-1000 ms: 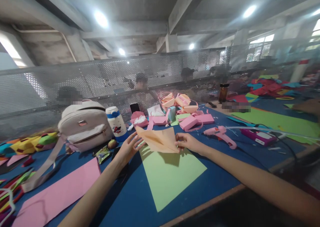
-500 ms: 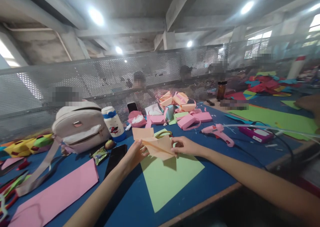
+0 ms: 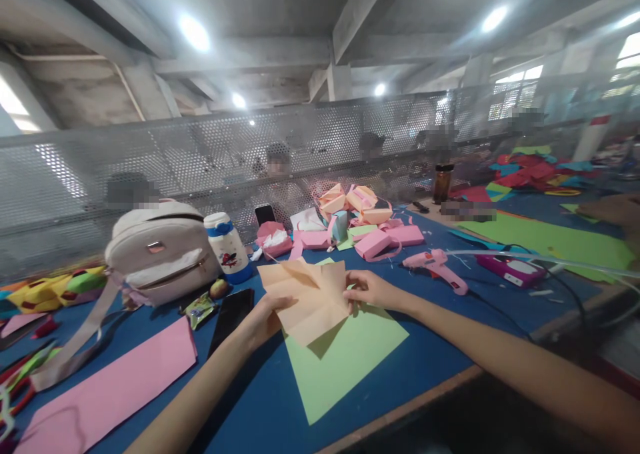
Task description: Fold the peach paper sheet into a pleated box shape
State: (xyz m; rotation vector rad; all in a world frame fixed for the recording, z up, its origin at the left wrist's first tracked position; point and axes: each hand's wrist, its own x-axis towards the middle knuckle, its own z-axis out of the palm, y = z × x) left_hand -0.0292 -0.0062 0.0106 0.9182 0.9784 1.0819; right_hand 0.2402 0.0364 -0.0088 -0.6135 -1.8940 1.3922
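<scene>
Between my two hands is a sheet of peach-coloured paper (image 3: pixel 307 297), marked with crossing creases and slightly bent along them. My left hand (image 3: pixel 270 314) grips its left edge, thumb on top. At the right edge, my right hand (image 3: pixel 367 291) pinches the paper between thumb and fingers. Under it, a light green sheet (image 3: pixel 345 367) lies flat on the blue table (image 3: pixel 250 401). The peach sheet is held above the green one and casts a shadow on it.
A pink glue gun (image 3: pixel 437 267) lies right of my hands, near a purple box (image 3: pixel 513 267). Folded paper pieces (image 3: pixel 377 237) are heaped behind. To the left are a black phone (image 3: pixel 233 317), a bottle (image 3: pixel 227 247), a backpack (image 3: pixel 163 254) and pink paper (image 3: pixel 120 387).
The peach paper has opened from a folded shape into a broader, flatter sheet. My left hand has shifted slightly left and down along it; my right hand stays nearly in place.
</scene>
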